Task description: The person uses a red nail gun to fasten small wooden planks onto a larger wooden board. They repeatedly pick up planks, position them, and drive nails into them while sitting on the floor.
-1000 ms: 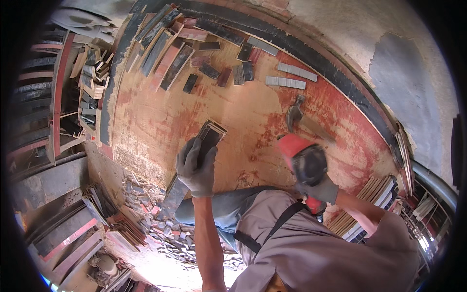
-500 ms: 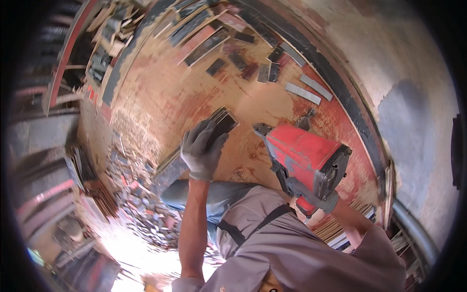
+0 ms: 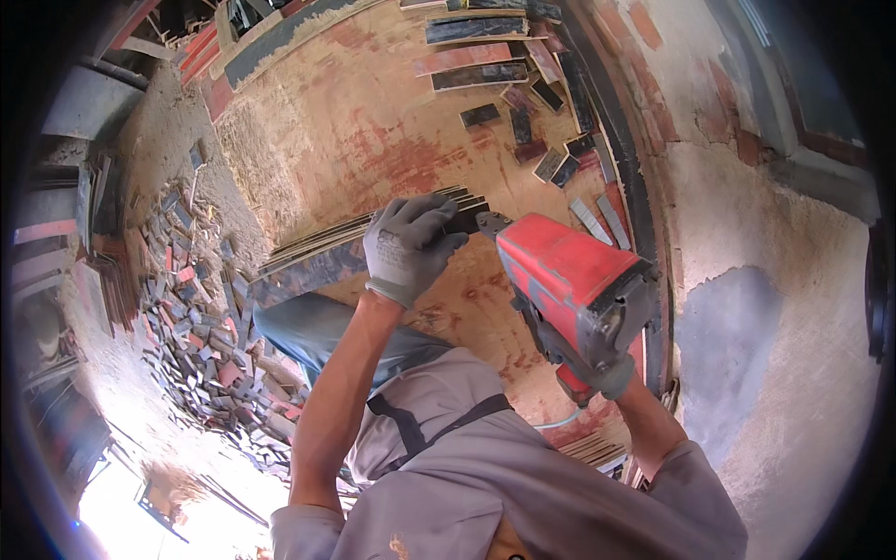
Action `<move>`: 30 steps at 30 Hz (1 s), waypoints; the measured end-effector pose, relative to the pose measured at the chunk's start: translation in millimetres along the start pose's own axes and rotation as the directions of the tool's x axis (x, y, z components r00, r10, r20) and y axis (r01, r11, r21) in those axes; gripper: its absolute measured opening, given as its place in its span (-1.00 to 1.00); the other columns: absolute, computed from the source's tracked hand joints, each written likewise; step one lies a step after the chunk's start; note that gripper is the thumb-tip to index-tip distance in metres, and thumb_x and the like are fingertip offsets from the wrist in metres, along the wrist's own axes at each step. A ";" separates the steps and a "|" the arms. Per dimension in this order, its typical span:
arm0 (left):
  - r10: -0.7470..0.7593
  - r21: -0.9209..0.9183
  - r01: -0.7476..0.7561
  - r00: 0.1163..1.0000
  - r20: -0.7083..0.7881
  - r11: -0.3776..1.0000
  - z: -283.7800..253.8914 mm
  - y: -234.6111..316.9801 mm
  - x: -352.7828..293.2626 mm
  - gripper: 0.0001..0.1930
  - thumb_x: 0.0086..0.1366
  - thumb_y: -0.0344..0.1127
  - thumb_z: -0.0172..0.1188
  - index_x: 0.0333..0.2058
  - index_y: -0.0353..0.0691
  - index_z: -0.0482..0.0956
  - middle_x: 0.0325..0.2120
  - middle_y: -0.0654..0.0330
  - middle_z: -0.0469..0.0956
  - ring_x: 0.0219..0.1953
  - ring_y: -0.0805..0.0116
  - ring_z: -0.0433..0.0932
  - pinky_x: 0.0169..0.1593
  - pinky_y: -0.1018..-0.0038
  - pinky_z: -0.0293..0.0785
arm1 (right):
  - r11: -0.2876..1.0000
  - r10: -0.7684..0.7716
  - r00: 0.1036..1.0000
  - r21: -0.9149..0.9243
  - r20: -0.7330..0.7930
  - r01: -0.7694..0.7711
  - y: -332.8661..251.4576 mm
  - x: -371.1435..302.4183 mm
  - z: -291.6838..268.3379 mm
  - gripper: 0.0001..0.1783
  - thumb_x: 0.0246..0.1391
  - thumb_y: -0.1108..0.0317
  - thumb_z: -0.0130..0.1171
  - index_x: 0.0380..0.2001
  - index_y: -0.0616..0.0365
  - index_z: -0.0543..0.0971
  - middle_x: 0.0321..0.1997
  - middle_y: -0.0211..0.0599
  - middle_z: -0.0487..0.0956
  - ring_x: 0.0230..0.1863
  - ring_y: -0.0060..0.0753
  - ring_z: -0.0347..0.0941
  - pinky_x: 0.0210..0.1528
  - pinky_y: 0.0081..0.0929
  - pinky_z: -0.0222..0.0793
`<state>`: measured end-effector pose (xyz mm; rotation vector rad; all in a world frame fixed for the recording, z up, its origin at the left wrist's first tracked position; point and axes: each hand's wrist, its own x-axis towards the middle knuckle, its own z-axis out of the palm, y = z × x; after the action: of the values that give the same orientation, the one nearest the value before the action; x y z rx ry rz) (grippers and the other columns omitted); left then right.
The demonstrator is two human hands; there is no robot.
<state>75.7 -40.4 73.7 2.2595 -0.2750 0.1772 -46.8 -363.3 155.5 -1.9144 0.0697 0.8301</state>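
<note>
My left hand (image 3: 411, 245), in a grey glove, wraps over a stack of long thin plywood strips (image 3: 313, 259) with dark faces, its thumb and fingers closed around them near their right end. In my gloved right hand (image 3: 602, 369) is a red nail gun (image 3: 565, 261), held by its handle. The gun's dark nose is right at the end of the strips, just right of my left fingers; whether it touches them I cannot tell. My right fingers are partly hidden behind the gun's body.
The worn, red-stained wooden worktop (image 3: 364, 131) carries plywood strips (image 3: 476, 75) and small dark blocks (image 3: 481, 115) at its far right. Offcuts (image 3: 229, 373) lie heaped on the floor to the left. A plastered wall (image 3: 737, 373) borders the right side.
The nail gun's nose has come up against the strips' end, closing the gap seen before. My view has turned, and the long strips now show extending left from under my left hand.
</note>
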 end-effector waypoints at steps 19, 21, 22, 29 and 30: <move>-0.157 -0.029 0.160 0.985 0.074 0.987 3.0 -7.6 -1.8 -0.22 -0.04 -0.18 0.60 0.23 -0.10 0.56 -0.10 0.16 0.70 -0.03 0.04 0.65 0.06 0.16 0.55 | 0.988 -0.126 0.986 -0.103 -0.113 0.115 -41.0 18.3 2.7 -0.76 0.31 0.39 0.33 0.01 0.14 0.66 -0.28 -0.49 0.61 -0.33 -0.59 0.49 -0.31 -0.45 0.44; -0.149 -0.022 0.151 0.986 0.074 0.988 3.3 -8.7 -3.5 -0.18 -0.04 -0.16 0.61 0.26 -0.11 0.53 -0.10 0.16 0.70 -0.03 0.03 0.65 0.07 0.14 0.54 | 0.981 -0.131 0.990 -0.154 -0.060 0.121 -65.4 21.1 -2.7 -0.83 0.31 0.39 0.32 -0.06 0.13 0.66 -0.31 -0.48 0.60 -0.34 -0.58 0.49 -0.31 -0.44 0.45; -0.145 -0.021 0.147 0.986 0.077 0.989 3.4 -8.2 -4.0 -0.16 -0.03 -0.15 0.61 0.27 -0.11 0.51 -0.10 0.15 0.70 -0.02 0.02 0.65 0.07 0.14 0.54 | 0.979 -0.128 0.991 -0.162 -0.044 0.120 -67.7 19.4 -3.7 -0.85 0.31 0.39 0.32 -0.09 0.13 0.67 -0.32 -0.48 0.60 -0.34 -0.58 0.49 -0.32 -0.44 0.45; -0.078 0.108 0.059 0.980 0.183 0.992 -9.9 -0.8 3.4 -0.18 -0.03 -0.14 0.60 0.26 -0.07 0.53 0.04 0.17 0.64 0.11 0.03 0.58 0.15 0.10 0.50 | 0.890 -0.256 0.958 -0.417 -0.125 0.184 -38.4 -5.4 12.1 -0.74 0.37 0.35 0.19 0.08 0.06 0.58 -0.03 -0.33 0.64 -0.07 -0.41 0.56 0.01 -0.38 0.55; -0.061 0.133 0.033 0.975 0.214 0.991 -12.8 0.1 6.0 -0.18 -0.04 -0.14 0.61 0.26 -0.06 0.54 0.07 0.15 0.63 0.11 0.01 0.58 0.16 0.10 0.50 | 0.844 -0.324 0.936 -0.489 -0.138 0.220 -12.0 -8.7 22.3 -0.63 0.31 0.31 0.23 0.15 0.04 0.54 0.03 -0.28 0.63 -0.01 -0.34 0.58 0.05 -0.33 0.55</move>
<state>81.1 -31.5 83.3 2.4141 -0.3334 -0.0819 -60.3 -341.7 164.1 -2.3957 -0.2965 0.4634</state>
